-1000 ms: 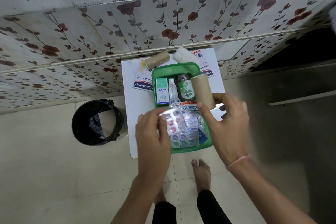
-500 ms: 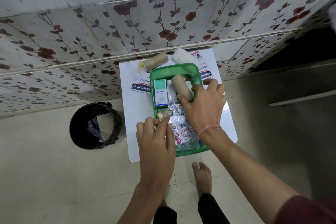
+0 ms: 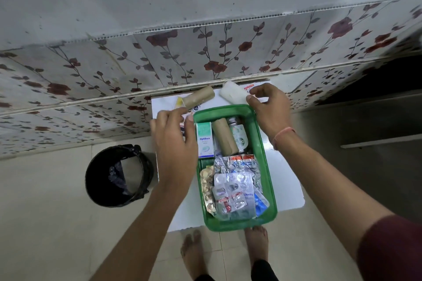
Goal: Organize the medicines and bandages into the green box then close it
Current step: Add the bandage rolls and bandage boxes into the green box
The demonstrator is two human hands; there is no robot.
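While both hands hover, right fingers [image 3: 255, 93] touch white roll [image 3: 233, 94].

There is a single view, taken from a wide-angle camera on the person's head, looking forward and steeply down. It sits above the small white table [image 3: 285, 189], close enough that the green box [image 3: 269, 178] fills the middle of the frame and both forearms run in from the bottom edge toward it. The left hand [image 3: 173, 143] and right hand [image 3: 269, 112] lie near the centre. The person's bare feet show at the bottom, under the near table edge. The flowered wall [image 3: 205, 52] fills the upper half, bowed by the lens. The black bin [image 3: 118, 175] stands on the floor to the left. No second view shares the scene.
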